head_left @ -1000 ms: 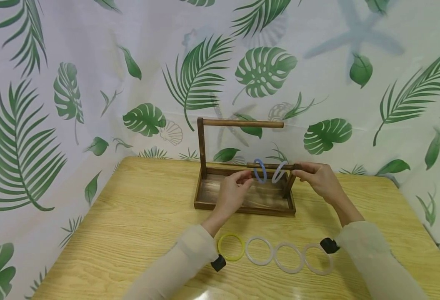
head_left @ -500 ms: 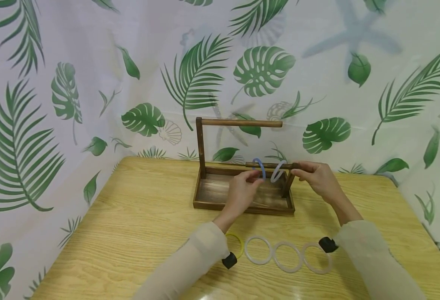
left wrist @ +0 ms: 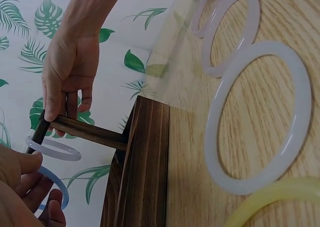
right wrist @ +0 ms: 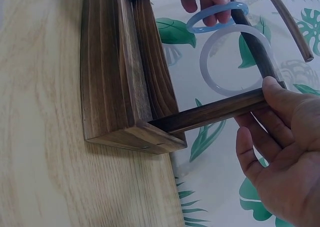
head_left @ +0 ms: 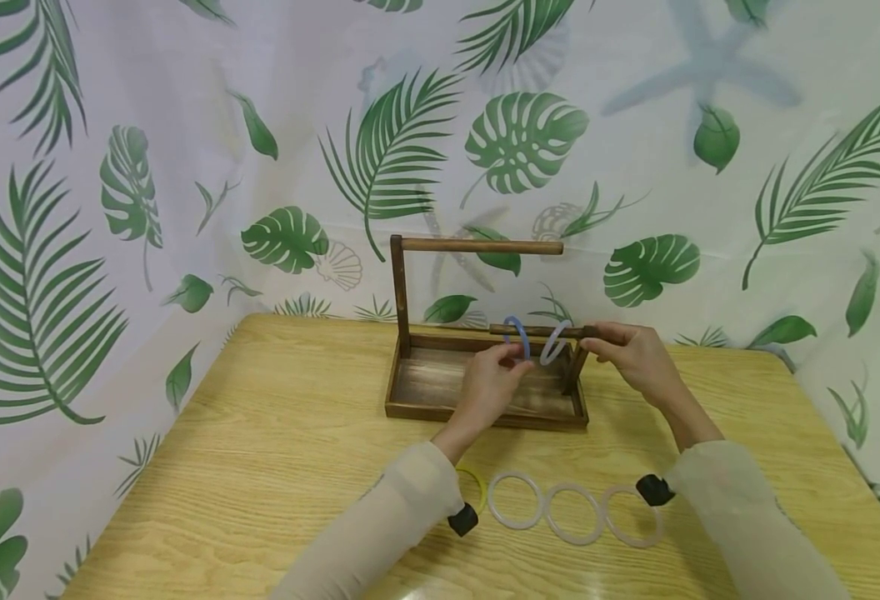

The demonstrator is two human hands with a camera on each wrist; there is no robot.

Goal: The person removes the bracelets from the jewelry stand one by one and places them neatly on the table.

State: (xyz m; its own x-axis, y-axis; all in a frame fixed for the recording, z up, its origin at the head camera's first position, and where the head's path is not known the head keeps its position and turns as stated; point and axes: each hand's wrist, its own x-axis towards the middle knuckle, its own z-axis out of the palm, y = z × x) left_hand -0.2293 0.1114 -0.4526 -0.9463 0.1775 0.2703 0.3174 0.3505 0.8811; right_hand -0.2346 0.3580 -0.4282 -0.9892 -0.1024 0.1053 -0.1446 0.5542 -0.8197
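A dark wooden bangle stand (head_left: 485, 415) has a tray base, a tall left post with an upper bar (head_left: 485, 246) and a short right post with a lower bar (head_left: 541, 331). Around the lower bar hang a blue bangle (head_left: 524, 337) and, nearer the short post, a pale lavender bangle (right wrist: 203, 69). My left hand (head_left: 485, 385) pinches the blue bangle between thumb and fingers, palm partly hidden in the left wrist view. At the top corner of the short post, my right hand (head_left: 638, 358) grips the wood with thumb and fingertips (right wrist: 271, 83).
On the wooden table in front lie a yellow bangle (head_left: 482, 487), partly behind the left sleeve, a white bangle (left wrist: 215, 152) and two pale pinkish bangles (head_left: 575, 543) in a row. A leaf-patterned cloth (head_left: 440, 150) hangs close behind the stand.
My left hand has moved right along the lower bar and now holds the blue bangle, which it stood beside a second ago. The right hand keeps its grip on the post.
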